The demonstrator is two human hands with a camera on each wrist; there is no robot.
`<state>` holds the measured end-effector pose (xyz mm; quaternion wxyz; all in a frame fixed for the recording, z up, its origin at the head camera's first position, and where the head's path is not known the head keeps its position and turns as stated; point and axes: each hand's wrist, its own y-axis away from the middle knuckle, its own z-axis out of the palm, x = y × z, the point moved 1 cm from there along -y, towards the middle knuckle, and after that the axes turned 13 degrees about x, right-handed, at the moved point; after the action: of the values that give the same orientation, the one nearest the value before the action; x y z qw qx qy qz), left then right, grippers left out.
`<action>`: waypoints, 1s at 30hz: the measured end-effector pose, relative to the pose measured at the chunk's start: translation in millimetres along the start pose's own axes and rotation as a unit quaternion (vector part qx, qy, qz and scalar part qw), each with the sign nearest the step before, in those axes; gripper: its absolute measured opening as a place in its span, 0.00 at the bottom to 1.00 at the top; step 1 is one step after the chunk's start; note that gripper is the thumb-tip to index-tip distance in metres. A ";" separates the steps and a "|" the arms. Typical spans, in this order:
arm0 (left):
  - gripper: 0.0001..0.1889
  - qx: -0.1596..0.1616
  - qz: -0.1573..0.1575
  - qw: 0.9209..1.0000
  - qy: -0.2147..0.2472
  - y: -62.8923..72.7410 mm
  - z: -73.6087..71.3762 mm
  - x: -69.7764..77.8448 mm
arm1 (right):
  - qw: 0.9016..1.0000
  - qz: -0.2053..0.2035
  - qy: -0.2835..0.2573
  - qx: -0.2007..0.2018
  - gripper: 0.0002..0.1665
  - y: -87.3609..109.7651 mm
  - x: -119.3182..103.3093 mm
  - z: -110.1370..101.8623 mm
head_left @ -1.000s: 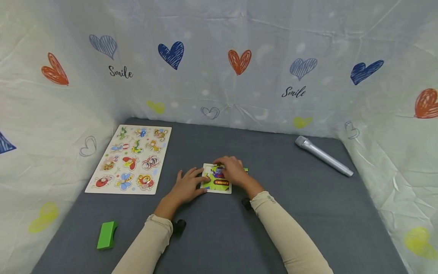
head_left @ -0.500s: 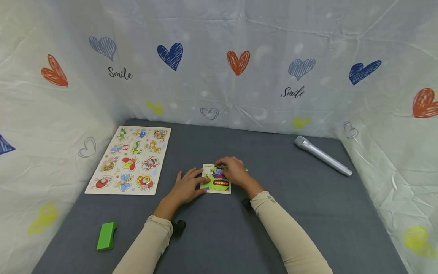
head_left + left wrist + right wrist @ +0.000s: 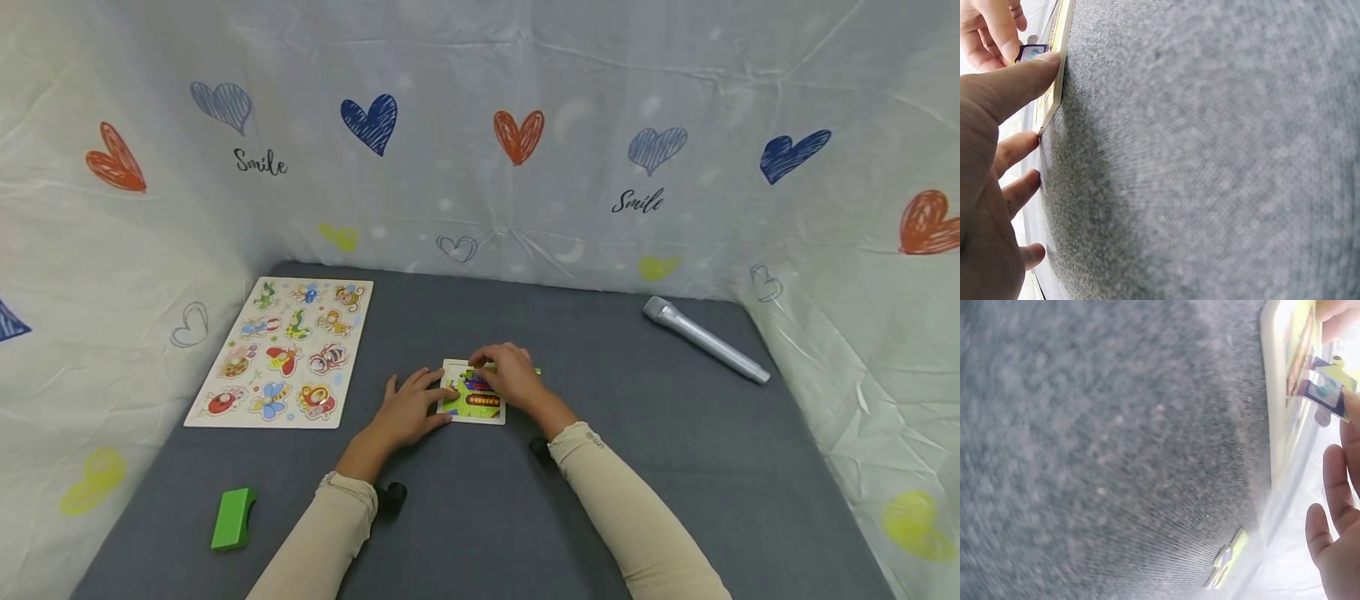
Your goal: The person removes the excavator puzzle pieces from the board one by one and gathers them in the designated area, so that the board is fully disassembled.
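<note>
Clock positions are read in the head view, with the small board as the dial centre.

The small square puzzle board with a pale frame and a green vehicle picture (image 3: 480,411) lies flat on the dark grey cloth-covered table (image 3: 465,525). The left hand (image 3: 405,410) sits at the 9 o'clock side of the board, fingers spread, with fingertips on the board's edge and face. The right hand (image 3: 513,375) is over the 2 o'clock side. It pinches a flat purple and yellow-green puzzle piece with rounded tabs (image 3: 1325,390); its remaining fingers stand apart from one another. The piece is tilted above the board face; whether its lower edge touches the board cannot be told. A loose yellow-green puzzle piece (image 3: 1229,559) lies on the table just beyond the board, between 2 and 3 o'clock, partly covered by the right hand in the head view.

Surrounding items: a large pale rectangular board with colourful insect figures (image 3: 279,354) between 9 and 10 o'clock; a bright green block with a curved notch (image 3: 233,518) at 8 o'clock; a silver microphone (image 3: 707,340) between 2 and 3 o'clock, head end farther from the person. A white heart-printed sheet (image 3: 450,71) hangs at 12 o'clock.
</note>
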<state>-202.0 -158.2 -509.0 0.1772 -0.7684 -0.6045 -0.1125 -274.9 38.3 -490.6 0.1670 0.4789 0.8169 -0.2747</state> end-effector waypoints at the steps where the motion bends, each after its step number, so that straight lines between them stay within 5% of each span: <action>1: 0.22 -0.001 0.002 1.000 0.001 -1.2 0.8 1.3 | 1.000 0.006 0.000 -0.001 0.09 0.8 0.5 -2.0; 9: 0.22 0.007 0.005 1.000 0.019 -0.2 0.6 3.7 | 0.994 0.075 -0.081 0.013 0.10 3.9 13.8 -24.3; 18: 0.22 0.018 0.016 0.999 0.028 3.8 -1.7 -0.8 | 0.983 0.165 -0.073 0.022 0.10 20.5 85.7 -76.3; 25: 0.22 0.022 0.009 0.999 0.031 7.5 -1.1 -8.0 | 0.985 0.158 -0.067 -0.029 0.09 25.9 99.7 -83.0; 30: 0.22 0.021 0.018 0.999 0.039 4.5 0.0 -4.2 | 0.985 0.160 -0.060 -0.025 0.09 26.6 103.0 -82.9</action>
<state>-198.7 -162.9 -511.2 0.2186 -0.7703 -0.5856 -0.1261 -302.5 170.2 -487.7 0.2696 0.5816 0.7249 -0.2522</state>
